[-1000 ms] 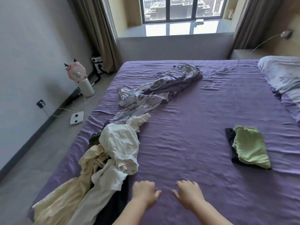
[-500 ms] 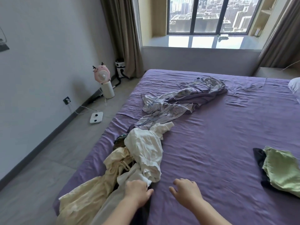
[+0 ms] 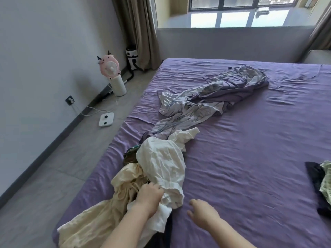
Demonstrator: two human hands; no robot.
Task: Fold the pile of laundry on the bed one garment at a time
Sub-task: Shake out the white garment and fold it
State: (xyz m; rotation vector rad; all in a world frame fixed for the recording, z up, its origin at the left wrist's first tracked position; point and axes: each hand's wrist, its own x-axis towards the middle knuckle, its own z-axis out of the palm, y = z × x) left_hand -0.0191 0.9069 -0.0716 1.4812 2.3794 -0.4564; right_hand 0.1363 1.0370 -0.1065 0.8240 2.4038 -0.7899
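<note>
The left hand (image 3: 149, 196) grips a white garment (image 3: 162, 165) in the laundry pile (image 3: 129, 185) at the near left edge of the purple bed (image 3: 250, 140). The right hand (image 3: 202, 213) hovers just beside it, fingers loosely spread, holding nothing. A cream garment (image 3: 89, 224) trails off the mattress. At the right edge, dark and green clothes (image 3: 320, 187) are cut off. Farther back lies a pale patterned sheet (image 3: 206, 102). No writing is legible.

Purple-sheeted bed (image 3: 250, 158) carrying laundry pile (image 3: 161, 167) along left edge, grey-lilac sheet (image 3: 206, 102) lying beyond it, dark-and-green folded clothes (image 3: 320, 185) sitting at right.
</note>
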